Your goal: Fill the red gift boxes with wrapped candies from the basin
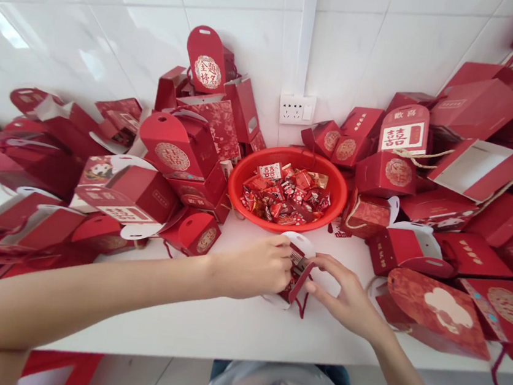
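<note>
A small red gift box (294, 289) stands open on the white table, with its pale flap (300, 245) raised at the back. My left hand (271, 265) is closed over the box's opening, knuckles up; its fingertips and anything in them are hidden. Beside the box, my right hand (342, 295) pinches its right-hand flap between thumb and fingers. Dark red contents and a comb-like toothed edge show inside the box, and a dark red cord (302, 308) hangs from it. Just behind is a red plastic basket (234, 185) of wrapped sweets (291, 190).
Red gift boxes crowd both sides, including a stacked group (210, 113) at the left and a tall pile (478, 113) at the right. A wall socket (296, 110) sits on the tiled wall behind the basket. The white table's front edge (164, 355) runs below my forearms.
</note>
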### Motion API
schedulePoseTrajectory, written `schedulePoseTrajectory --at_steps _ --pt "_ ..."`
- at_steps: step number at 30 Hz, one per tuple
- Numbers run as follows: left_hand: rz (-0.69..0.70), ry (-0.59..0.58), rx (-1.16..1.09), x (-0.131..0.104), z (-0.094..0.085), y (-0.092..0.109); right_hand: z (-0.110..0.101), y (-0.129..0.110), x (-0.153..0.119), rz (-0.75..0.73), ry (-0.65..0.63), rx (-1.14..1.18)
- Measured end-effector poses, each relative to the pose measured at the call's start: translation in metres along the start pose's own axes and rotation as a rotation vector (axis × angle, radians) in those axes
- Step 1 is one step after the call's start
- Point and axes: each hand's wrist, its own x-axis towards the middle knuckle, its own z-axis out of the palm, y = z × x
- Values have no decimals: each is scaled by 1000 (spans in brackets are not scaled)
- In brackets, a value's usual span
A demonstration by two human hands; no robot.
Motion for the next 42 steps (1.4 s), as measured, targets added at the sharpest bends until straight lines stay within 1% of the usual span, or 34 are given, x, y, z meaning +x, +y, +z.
schedulePoseTrajectory --at_steps 1,4,6,7,10,13,17,19,21,23,26,29,31,33,37,39,41,42 --pt "-44 -43 -12 0 -4 4 -1 -1 0 -4 -6 12" --pt "-268 -185 -55 6 -16 13 -1 -8 0 16 -9 32" --pt "-377 -232 -114 12 -23 12 0 -14 -3 50 -4 26" --pt "-415 -231 -175 15 -25 9 1 -17 -5 61 1 20" --pt "-475 -154 -479 22 -24 1 6 -23 -14 59 32 -4" --pt "-553 -56 -740 24 -12 -3 14 -23 -24 48 91 -41" --pt "-743 13 -905 22 6 -4 23 -20 -32 54 153 -64" --pt "-794 41 -966 22 12 -6 25 -19 -34 56 170 -64" --pt "-812 39 -1002 21 14 -10 26 -20 -34 63 180 -62" --pt "-799 13 -992 21 14 -12 27 -21 -34 67 176 -51" --pt "-782 17 -890 22 13 -12 28 -23 -34 68 134 -12" --pt "-711 30 -854 24 11 -11 29 -24 -34 73 113 5" --pt "-635 6 -901 24 10 -10 30 -23 -34 79 115 -2" --pt "-610 -22 -949 22 8 -11 30 -22 -35 80 112 -12" --pt "-625 -85 -997 17 3 -14 30 -20 -36 66 130 -37" --pt "-628 -70 -1031 15 1 -15 28 -18 -35 59 148 -67" --pt "-669 -55 -1104 15 0 -17 25 -16 -33 46 170 -121" --pt "-700 -70 -1151 15 0 -17 24 -14 -33 38 180 -150"
